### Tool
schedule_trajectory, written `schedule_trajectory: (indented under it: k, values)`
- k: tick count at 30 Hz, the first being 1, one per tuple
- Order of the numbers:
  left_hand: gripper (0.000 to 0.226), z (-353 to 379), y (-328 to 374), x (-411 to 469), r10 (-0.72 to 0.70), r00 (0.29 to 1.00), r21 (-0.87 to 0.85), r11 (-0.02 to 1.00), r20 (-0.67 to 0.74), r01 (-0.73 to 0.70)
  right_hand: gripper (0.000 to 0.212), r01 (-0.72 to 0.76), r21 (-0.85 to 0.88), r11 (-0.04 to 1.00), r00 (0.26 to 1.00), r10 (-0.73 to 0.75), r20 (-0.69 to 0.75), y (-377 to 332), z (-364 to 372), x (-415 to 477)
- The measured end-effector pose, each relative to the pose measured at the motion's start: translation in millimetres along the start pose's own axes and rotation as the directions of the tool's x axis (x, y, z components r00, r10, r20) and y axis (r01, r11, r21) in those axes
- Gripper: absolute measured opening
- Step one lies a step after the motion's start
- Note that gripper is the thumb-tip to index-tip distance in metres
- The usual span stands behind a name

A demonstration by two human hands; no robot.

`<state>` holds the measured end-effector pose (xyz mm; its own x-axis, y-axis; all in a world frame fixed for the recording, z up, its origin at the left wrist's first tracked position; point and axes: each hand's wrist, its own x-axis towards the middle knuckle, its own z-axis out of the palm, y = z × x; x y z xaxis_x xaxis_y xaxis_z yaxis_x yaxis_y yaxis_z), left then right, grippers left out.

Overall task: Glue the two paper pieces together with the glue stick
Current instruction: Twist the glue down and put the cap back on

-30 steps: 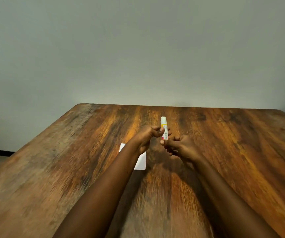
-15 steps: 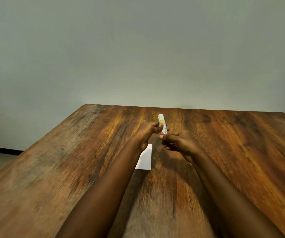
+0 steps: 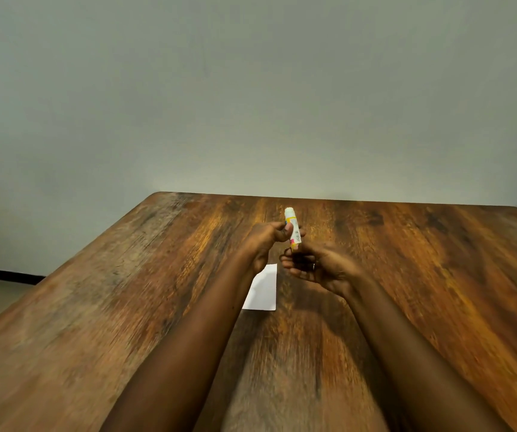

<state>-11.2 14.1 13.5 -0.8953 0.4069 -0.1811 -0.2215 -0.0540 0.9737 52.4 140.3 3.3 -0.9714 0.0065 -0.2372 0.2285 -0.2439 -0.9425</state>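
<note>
My left hand (image 3: 269,236) holds a glue stick (image 3: 292,227) upright above the table, with the white tip on top and a yellow and pink label on the barrel. My right hand (image 3: 316,266) is just below it, palm turned up and fingers curled, the fingertips pinching the stick's bottom end. A white paper piece (image 3: 263,291) lies flat on the table under my hands, its left part hidden by my left wrist. I cannot see a second paper piece.
The wooden table (image 3: 438,291) reaches to a plain grey wall at the back. Its left edge runs diagonally, with floor and a dark skirting strip (image 3: 5,275) beyond it.
The view has shifted slightly, so the paper shows more to the right of my left wrist. My right hand has rolled palm-up under the stick, which stays in my left hand.
</note>
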Motion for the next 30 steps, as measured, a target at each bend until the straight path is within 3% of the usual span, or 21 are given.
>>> schedule_trajectory:
  k: [3,7,8,10,13,15,17,20,22,24,27,30]
  values:
    - [0.032,-2,-2,0,0.010,0.999,0.061,0.998,-0.051,-0.006,0.012,0.050,-0.204,0.978,0.990,-0.075,-0.117,1,2,1]
    - [0.039,2,-7,1,0.053,0.992,0.138,0.990,-0.112,-0.037,0.029,0.004,-0.656,0.755,0.859,-0.339,-0.384,14,19,10]
    - [0.039,2,-8,2,0.058,0.992,0.143,0.989,-0.110,-0.042,0.030,0.010,-0.680,0.733,0.831,-0.384,-0.402,17,22,11]
    - [0.039,1,-8,1,0.056,0.993,0.128,0.991,-0.108,-0.042,0.032,0.077,-0.634,0.769,0.869,-0.363,-0.336,21,20,14]
    - [0.031,-7,-8,-1,0.023,0.996,0.116,0.993,-0.089,-0.012,0.014,0.120,-0.284,0.951,0.983,-0.153,-0.100,18,11,11]
    - [0.020,-11,-8,-1,-0.001,0.998,0.119,0.993,-0.055,0.008,0.011,0.037,-0.016,0.999,0.999,-0.037,0.000,12,7,8]
    - [0.020,-11,-7,-2,-0.003,1.000,0.114,0.993,-0.029,0.006,0.010,-0.003,0.010,1.000,1.000,0.003,0.017,6,5,8]
    - [0.030,-10,-5,-2,0.011,0.998,0.118,0.993,-0.066,-0.003,0.004,0.015,-0.098,0.995,0.999,-0.020,-0.044,1,7,5]
    - [0.031,-10,-7,-2,0.022,0.996,0.125,0.992,-0.090,-0.010,0.014,0.051,-0.260,0.964,0.987,-0.088,-0.133,1,11,5]
    - [0.032,-8,-9,-1,0.034,0.991,0.125,0.992,-0.127,-0.018,0.022,0.057,-0.480,0.875,0.954,-0.190,-0.233,4,16,10]
    - [0.038,-2,-10,-3,0.055,0.987,0.073,0.996,-0.154,-0.044,0.031,-0.029,-0.748,0.663,0.876,-0.343,-0.338,10,26,14]
    - [0.040,1,-9,-2,0.065,0.987,0.047,0.997,-0.146,-0.059,0.034,-0.009,-0.792,0.610,0.838,-0.428,-0.339,14,29,12]
